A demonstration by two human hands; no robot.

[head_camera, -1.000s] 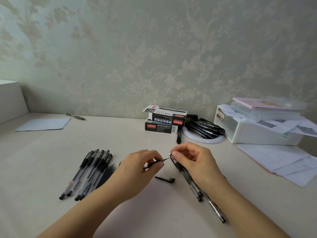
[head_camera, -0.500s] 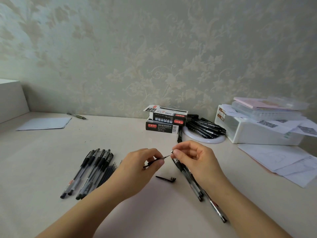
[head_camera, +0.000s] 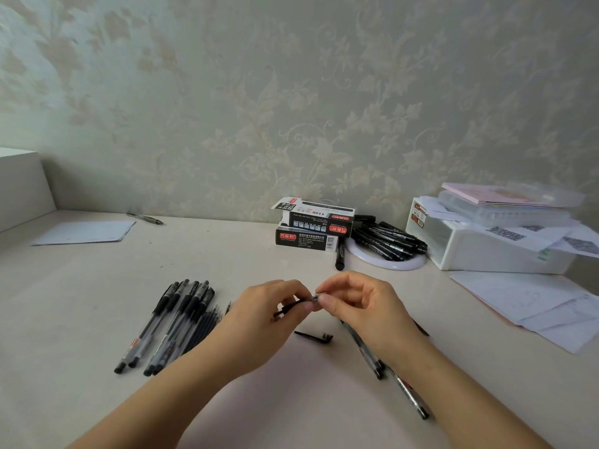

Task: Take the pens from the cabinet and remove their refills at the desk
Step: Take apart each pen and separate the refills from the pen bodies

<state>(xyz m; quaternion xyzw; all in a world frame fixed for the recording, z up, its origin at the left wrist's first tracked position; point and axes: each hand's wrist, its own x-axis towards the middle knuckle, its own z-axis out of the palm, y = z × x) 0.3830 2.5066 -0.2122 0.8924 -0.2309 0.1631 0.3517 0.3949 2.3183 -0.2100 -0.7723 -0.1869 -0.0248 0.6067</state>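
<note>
A wide pale bench (head_camera: 97,303) fills the lower part of the view, with a flowery wall behind it. At the far right sits a white box (head_camera: 479,251) with clear cases and a pink book on top, and loose sheets of paper (head_camera: 534,303) lie in front of it. Near the back middle, two black pen boxes (head_camera: 311,226) are stacked one on the other. Just beside them a white round dish (head_camera: 382,265) holds a heap of black markers (head_camera: 389,239). One more paper sheet (head_camera: 84,231) lies far to the left.

The left hand (head_camera: 259,315) and the right hand (head_camera: 359,306) meet in the middle, low over the bench. The left hand's fingers are curled and pinch a small black pen piece (head_camera: 288,307). The right hand's fingers and thumb pinch the top end of a pen (head_camera: 363,348), which slants down under the palm to the bench. The two pinched ends touch, or nearly touch. A second pen (head_camera: 410,396) lies by the right wrist.

To the left lies a row of pens (head_camera: 162,325), side by side, caps away from the person. Right beside them is a small bunch of thin dark refills (head_camera: 204,325). A little black clip piece (head_camera: 314,336) lies on the bench between the hands and the person.
</note>
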